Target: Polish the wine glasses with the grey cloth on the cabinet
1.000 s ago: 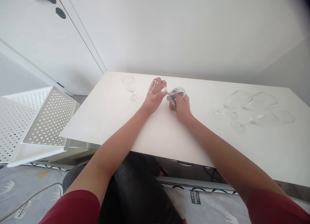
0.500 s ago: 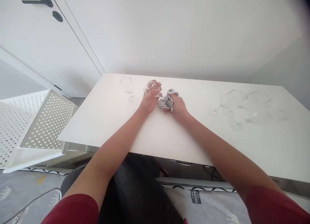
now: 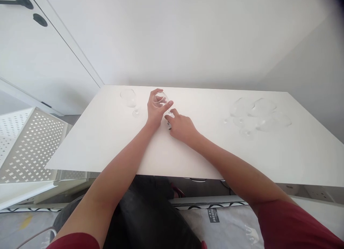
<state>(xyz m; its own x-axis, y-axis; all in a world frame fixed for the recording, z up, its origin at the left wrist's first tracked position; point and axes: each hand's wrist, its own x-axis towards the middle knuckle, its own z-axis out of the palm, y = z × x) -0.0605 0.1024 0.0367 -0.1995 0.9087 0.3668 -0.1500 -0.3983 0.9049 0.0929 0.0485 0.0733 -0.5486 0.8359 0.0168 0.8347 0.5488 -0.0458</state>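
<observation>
A clear stemmed wine glass point(image 3: 164, 97) is tilted over the table, its bowl held in my left hand point(image 3: 156, 111), fingers curled round the far side and thumb on the near side. My right hand point(image 3: 181, 125) is closed at the lower end of the glass, around the stem or foot. Only a small bit of the grey cloth point(image 3: 169, 125) shows under its fingers; the palm hides the rest. Left of my hands, another wine glass point(image 3: 129, 98) stands upright on the white table point(image 3: 107, 141).
Several clear wine glasses point(image 3: 264, 107) stand close together on the right part of the table. A wall rises behind the table. A white perforated metal rack point(image 3: 34, 145) stands at the left, below a door with a dark handle point(image 3: 24, 0).
My right hand has turned palm down and moved left against the glass's lower end, mostly covering the cloth. The glass has tipped more upright in my left hand. The view has shifted right.
</observation>
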